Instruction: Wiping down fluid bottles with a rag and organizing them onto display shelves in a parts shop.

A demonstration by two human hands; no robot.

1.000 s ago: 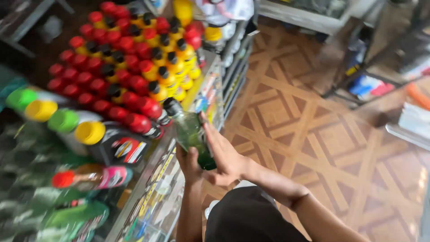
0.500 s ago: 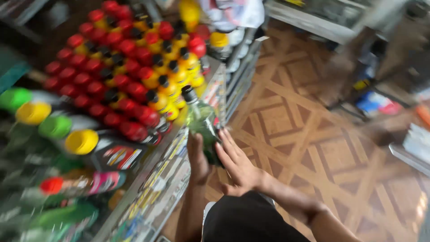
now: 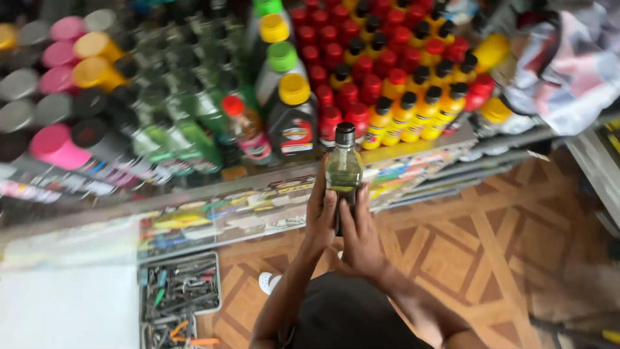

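Observation:
I hold a small clear glass bottle [image 3: 343,168] with a black cap and greenish-yellow liquid upright in front of me. My left hand [image 3: 321,216] wraps its left side and my right hand [image 3: 360,240] cups its right side and base. Just beyond the bottle is a shelf [image 3: 413,150] packed with yellow bottles with black caps [image 3: 400,116] and red-capped bottles [image 3: 349,84]. A dark oil jug with a yellow cap [image 3: 292,116] stands right behind the bottle's cap.
Green bottles [image 3: 194,129] and spray cans with pink, orange and grey caps [image 3: 58,84] fill the shelf's left side. A tray of small tools [image 3: 177,294] sits low on the left. Folded cloth [image 3: 568,58] lies at upper right. Patterned brown floor tiles [image 3: 491,252] spread to the right.
My view has swung round, so the shelf now runs across the top. The bottle, tilted before, now stands upright, with both hands closed around it.

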